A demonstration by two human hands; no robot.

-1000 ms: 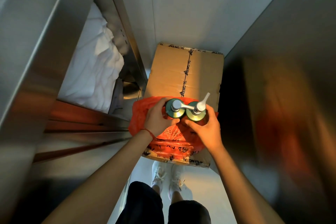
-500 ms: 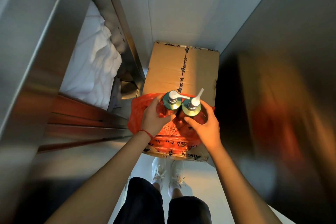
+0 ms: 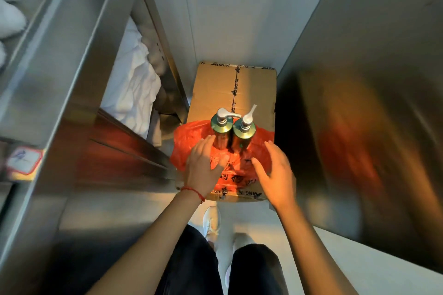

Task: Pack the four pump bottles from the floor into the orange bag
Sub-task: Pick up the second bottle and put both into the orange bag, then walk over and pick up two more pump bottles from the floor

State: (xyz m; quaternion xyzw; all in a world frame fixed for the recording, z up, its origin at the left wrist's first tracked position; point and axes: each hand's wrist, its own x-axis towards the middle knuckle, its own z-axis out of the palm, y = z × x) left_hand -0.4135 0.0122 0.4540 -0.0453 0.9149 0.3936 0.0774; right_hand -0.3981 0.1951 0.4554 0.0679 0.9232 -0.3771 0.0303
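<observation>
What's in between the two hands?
In the head view, crinkled orange plastic bag lies between the left hand and right hand; the two green pump bottles stand just beyond that gap.

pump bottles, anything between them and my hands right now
Nothing visible does. Both pump bottles stand upright in the orange bag, with the left hand and right hand open just short of them.

Taped cardboard box [image 3: 215, 93] on the floor [image 3: 299, 242], orange bag [image 3: 191, 141] atop.
</observation>
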